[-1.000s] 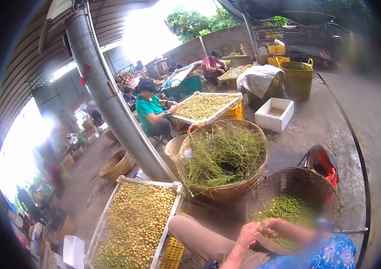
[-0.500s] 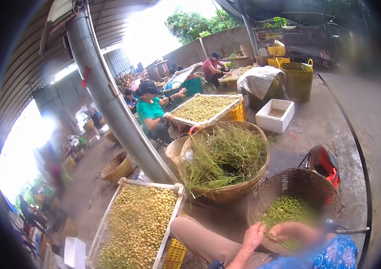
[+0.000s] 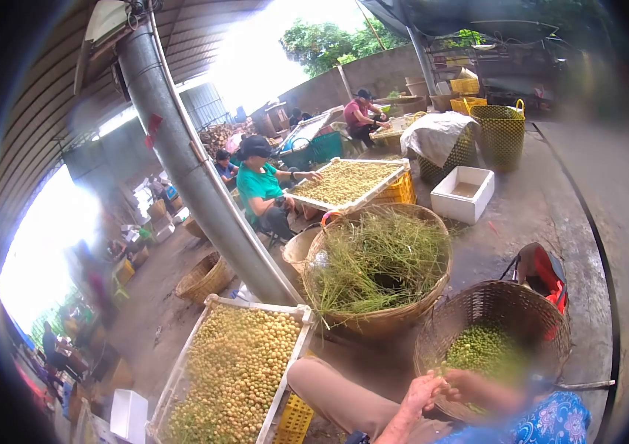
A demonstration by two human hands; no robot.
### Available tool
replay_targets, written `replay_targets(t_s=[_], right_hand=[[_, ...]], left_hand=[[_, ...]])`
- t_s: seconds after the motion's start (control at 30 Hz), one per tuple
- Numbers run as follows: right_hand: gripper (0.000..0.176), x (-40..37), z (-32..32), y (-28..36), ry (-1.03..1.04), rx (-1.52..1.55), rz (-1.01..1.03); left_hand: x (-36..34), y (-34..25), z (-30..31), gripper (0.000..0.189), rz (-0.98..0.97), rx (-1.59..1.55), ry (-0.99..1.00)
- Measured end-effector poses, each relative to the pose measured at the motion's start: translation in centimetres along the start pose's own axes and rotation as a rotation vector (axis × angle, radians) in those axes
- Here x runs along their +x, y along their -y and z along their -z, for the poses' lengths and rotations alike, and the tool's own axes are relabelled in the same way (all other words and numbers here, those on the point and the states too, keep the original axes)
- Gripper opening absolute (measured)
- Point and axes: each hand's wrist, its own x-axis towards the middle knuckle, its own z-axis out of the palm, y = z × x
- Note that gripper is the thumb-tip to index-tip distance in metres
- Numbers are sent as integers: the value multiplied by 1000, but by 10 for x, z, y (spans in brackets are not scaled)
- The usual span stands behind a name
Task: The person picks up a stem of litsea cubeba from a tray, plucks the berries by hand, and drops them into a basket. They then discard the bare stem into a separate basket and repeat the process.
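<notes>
My left hand [image 3: 422, 391] is closed, its fingertips pinched together at the near rim of a wicker basket [image 3: 548, 325]. Against it, fingertips to fingertips, is my right hand [image 3: 470, 388], also closed but partly blurred. A small greenish bit shows at the fingertips, too small to name. Inside the basket, just beyond my hands, lies a heap of small round green fruits [image 3: 483, 346]. To the left of my knee, a white-framed tray [image 3: 294, 342] holds many round tan fruits [image 3: 237, 362].
A large basket [image 3: 374, 323] full of green stems [image 3: 374, 259] stands ahead. Behind it are a white foam box [image 3: 464, 194], woven baskets [image 3: 499, 140] and a person in a green shirt [image 3: 257, 181] at another fruit tray [image 3: 344, 181]. A metal post [image 3: 196, 163] rises at left.
My hands have come closer together, fingertips now meeting. The person in green has lowered a raised hand to the tray. The whole view has shifted slightly.
</notes>
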Motion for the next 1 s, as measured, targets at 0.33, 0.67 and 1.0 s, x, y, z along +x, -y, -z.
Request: replay_targets(t_s=[0.33, 0.67, 1.0], right_hand=[[31, 25, 32, -22, 209, 278, 16], [15, 29, 17, -9, 148, 123, 10], [9, 42, 9, -26, -55, 100, 204]], left_hand=[[-7, -8, 0, 23, 103, -166, 99], [-10, -7, 8, 21, 92, -362, 106], [-9, -8, 9, 22, -102, -196, -94]])
